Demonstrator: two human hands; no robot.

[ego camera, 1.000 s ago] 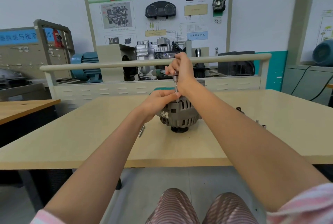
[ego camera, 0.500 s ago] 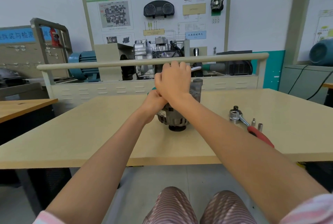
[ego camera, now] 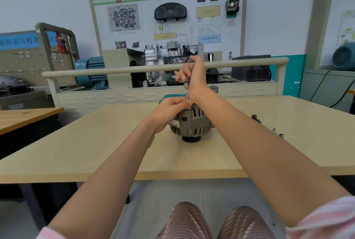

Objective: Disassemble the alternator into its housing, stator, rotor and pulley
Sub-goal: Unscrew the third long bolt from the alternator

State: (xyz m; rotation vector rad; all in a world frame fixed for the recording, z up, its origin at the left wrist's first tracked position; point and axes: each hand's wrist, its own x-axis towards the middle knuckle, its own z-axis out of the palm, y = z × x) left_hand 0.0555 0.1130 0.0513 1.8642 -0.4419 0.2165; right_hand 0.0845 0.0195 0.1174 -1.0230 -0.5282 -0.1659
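A grey finned alternator stands on the beige table, its black pulley facing down onto the tabletop. A slim metal driver tool stands upright on the alternator's top. My right hand grips the tool's upper end, above the alternator. My left hand sits at the alternator's upper left, fingertips pinching the tool's shaft near its lower tip.
Small metal sockets and a ratchet head lie on the table to the right, partly behind my right forearm. A railed training bench with a gearbox stands behind the table. A wooden table is at left.
My right hand has risen from covering the alternator's top to holding the tool upright above it. My left hand now pinches the shaft. The red-handled ratchet is now hidden by my forearm.
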